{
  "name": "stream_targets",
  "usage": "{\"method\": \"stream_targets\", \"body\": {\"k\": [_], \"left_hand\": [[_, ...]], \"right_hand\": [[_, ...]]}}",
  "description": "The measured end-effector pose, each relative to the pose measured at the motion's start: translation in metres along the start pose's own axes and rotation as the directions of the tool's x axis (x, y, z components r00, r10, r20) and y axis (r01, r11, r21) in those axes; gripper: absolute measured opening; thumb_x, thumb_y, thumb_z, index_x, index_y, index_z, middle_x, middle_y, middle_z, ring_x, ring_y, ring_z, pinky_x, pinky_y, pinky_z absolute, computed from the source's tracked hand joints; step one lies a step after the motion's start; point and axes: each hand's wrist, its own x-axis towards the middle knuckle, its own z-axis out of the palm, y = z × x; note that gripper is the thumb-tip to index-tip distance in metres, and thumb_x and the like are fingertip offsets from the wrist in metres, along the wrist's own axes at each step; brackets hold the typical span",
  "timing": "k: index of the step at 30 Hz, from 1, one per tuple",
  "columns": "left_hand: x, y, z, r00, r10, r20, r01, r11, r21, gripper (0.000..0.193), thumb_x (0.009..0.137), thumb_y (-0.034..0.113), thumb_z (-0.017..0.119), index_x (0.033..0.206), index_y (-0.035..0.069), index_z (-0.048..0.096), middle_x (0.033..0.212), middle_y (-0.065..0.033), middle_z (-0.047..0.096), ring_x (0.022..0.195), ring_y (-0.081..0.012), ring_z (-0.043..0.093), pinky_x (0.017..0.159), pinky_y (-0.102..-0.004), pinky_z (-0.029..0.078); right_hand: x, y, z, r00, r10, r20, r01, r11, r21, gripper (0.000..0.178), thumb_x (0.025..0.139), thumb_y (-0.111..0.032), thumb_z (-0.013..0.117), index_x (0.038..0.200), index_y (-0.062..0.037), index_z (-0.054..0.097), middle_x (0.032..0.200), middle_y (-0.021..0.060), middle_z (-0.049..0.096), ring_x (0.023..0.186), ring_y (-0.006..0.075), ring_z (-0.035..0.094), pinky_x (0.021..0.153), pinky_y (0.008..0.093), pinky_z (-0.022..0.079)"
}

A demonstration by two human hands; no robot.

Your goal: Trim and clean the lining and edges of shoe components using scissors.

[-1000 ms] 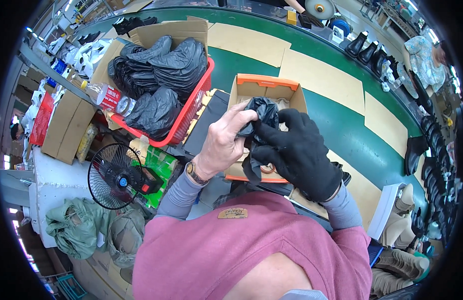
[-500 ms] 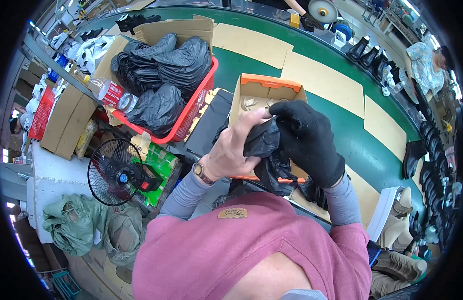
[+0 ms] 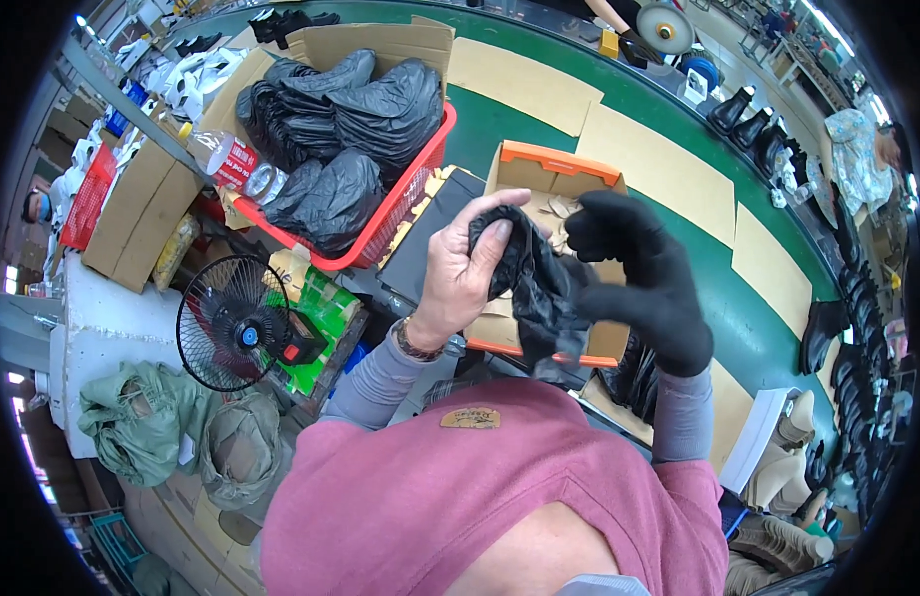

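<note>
My bare left hand [image 3: 458, 268], with a watch at the wrist, grips the gathered top of a crumpled black plastic bag [image 3: 534, 283]. The bag hangs down toward my body; what is inside it, if anything, is hidden. On the other side, my right hand [image 3: 650, 283] wears a black glove. Its thumb and fingers are spread apart beside the bag, with nothing between them. Below both hands stands an open cardboard box [image 3: 562, 157] with an orange rim. Small beige curved pieces [image 3: 557, 211] lie in it.
A red plastic basket [image 3: 412, 194] holds black plastic-wrapped bundles and a bottle [image 3: 221, 159] to the left. A black fan [image 3: 233, 323] stands nearer. Cardboard sheets [image 3: 658, 164] cover part of the green table. Black boots [image 3: 730, 109] line the far right; a person works beyond.
My right hand has come off the bag and opened, moving right. My left hand keeps hold of the bag, which now hangs lower. The whole view has shifted slightly.
</note>
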Motion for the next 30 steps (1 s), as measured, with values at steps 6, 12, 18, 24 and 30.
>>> {"method": "stream_targets", "body": {"k": [6, 12, 18, 24, 30], "left_hand": [[-0.002, -0.007, 0.01, 0.995, -0.025, -0.093, 0.013, 0.992, -0.123, 0.028, 0.1, 0.012, 0.05, 0.125, -0.001, 0.054, 0.098, -0.0025, 0.064, 0.09, -0.0045, 0.056, 0.079, -0.0191, 0.047], [0.006, 0.002, 0.002, 0.999, -0.004, 0.042, -0.001, 0.994, 0.111, 0.043, 0.082, 0.004, 0.075, 0.119, -0.002, 0.054, 0.099, -0.0038, 0.065, 0.094, -0.0077, 0.059, 0.086, -0.0227, 0.048], [0.008, 0.0, 0.004, 0.992, 0.053, -0.116, -0.048, 0.998, 0.05, 0.022, 0.085, -0.008, 0.063, 0.106, -0.002, 0.059, 0.095, -0.0057, 0.068, 0.088, -0.0096, 0.063, 0.079, -0.0237, 0.053], [0.002, -0.006, -0.005, 0.994, -0.053, 0.091, 0.073, 0.968, -0.24, 0.061, 0.088, 0.015, 0.066, 0.138, -0.004, 0.038, 0.142, -0.0179, 0.043, 0.129, -0.022, 0.046, 0.109, -0.0385, 0.036], [-0.002, 0.004, -0.007, 0.857, -0.51, 0.08, 0.476, 0.72, -0.506, 0.071, 0.09, 0.017, 0.059, 0.145, -0.005, 0.02, 0.139, -0.0251, 0.045, 0.124, -0.0308, 0.051, 0.106, -0.043, 0.04]], "right_hand": [[0.007, 0.041, 0.018, 0.925, -0.375, 0.062, 0.218, 0.392, -0.894, 0.054, 0.071, -0.008, 0.075, 0.121, -0.0045, 0.056, 0.099, 0.0128, 0.063, 0.09, 0.0293, 0.063, 0.078, 0.0376, 0.049], [0.013, 0.033, 0.011, 0.912, -0.397, 0.106, 0.266, 0.373, -0.889, 0.044, 0.071, -0.004, 0.074, 0.113, -0.0046, 0.06, 0.093, 0.0155, 0.064, 0.083, 0.0349, 0.063, 0.071, 0.0398, 0.05], [0.009, 0.028, 0.015, 0.921, -0.373, 0.116, 0.302, 0.493, -0.816, 0.058, 0.066, -0.007, 0.074, 0.121, -0.0064, 0.057, 0.096, 0.009, 0.064, 0.086, 0.0299, 0.061, 0.079, 0.0419, 0.047], [0.017, 0.037, -0.006, 0.665, -0.68, 0.309, 0.315, -0.12, -0.941, 0.038, 0.063, -0.011, 0.072, 0.101, -0.0121, 0.068, 0.092, 0.0029, 0.059, 0.088, 0.0215, 0.059, 0.084, 0.0396, 0.047], [0.008, 0.057, -0.004, 0.54, -0.667, 0.513, 0.379, -0.352, -0.856, 0.04, 0.066, -0.016, 0.072, 0.105, -0.0211, 0.07, 0.112, 0.0008, 0.056, 0.106, 0.0238, 0.054, 0.099, 0.0475, 0.04]]}}
